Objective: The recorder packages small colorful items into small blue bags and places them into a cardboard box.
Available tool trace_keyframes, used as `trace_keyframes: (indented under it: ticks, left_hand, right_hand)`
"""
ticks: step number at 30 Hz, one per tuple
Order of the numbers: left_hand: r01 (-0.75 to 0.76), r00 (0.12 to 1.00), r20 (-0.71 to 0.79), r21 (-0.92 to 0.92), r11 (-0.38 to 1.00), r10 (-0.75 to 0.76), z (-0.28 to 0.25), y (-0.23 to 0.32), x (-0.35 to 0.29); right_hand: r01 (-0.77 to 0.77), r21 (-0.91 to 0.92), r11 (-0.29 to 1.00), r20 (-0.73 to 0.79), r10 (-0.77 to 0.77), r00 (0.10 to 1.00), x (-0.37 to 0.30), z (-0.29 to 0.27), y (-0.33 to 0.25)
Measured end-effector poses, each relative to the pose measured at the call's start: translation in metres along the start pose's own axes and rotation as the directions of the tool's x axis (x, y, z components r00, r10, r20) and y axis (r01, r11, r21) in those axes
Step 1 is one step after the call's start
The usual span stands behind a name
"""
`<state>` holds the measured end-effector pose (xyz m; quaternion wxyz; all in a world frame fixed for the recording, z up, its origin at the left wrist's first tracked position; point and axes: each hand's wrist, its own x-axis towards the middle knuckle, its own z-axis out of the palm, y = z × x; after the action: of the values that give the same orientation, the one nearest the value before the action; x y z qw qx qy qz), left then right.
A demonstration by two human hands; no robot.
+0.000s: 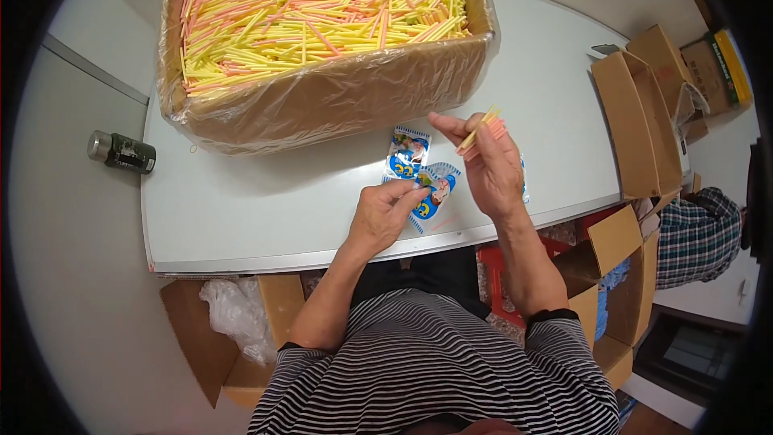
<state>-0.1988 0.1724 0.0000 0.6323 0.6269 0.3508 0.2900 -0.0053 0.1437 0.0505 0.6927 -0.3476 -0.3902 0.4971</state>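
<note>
My left hand (380,219) pinches a small blue-and-white printed packet (440,197) low over the table. My right hand (493,171) is raised to the right of it, closed around a small bundle of thin pink and yellow straw-like sticks (483,135). A second blue packet (409,147) lies flat just beyond the left hand. Behind the right wrist, the edge of another packet (526,180) shows, mostly hidden. One or two pink sticks (445,222) lie loose near the table's front edge.
A large plastic-lined carton (338,101) heaped with pink and yellow sticks stands at the back of the white table (241,225). A dark flask (122,152) is at the left. Open cartons (636,125) stand right; others sit below the front edge. Another person's checked sleeve (697,238) shows far right.
</note>
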Motion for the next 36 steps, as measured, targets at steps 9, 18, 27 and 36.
trace_keyframes:
  ticks: [9,18,27,36]
  left_hand:
    - [0.045,0.999,0.002,-0.104,0.994,-0.045,0.005,0.005,0.004]
    - [0.102,0.994,0.002,-0.273,0.956,-0.106,0.014,0.000,0.001]
    - [0.047,0.997,-0.044,-0.319,0.946,-0.065,0.024,-0.015,-0.002]
    - [-0.016,0.980,-0.192,0.217,0.976,0.059,0.033,-0.009,0.012]
  right_hand:
    - [-0.146,-0.099,0.984,0.015,0.148,0.989,-0.012,0.005,0.013]
    - [-0.260,0.051,0.964,0.042,0.258,0.965,-0.015,0.008,0.006]
    - [-0.334,-0.334,0.881,0.044,0.369,0.928,-0.019,-0.001,0.009]
    - [-0.336,-0.422,0.842,-0.287,0.227,0.930,-0.046,-0.033,0.015]
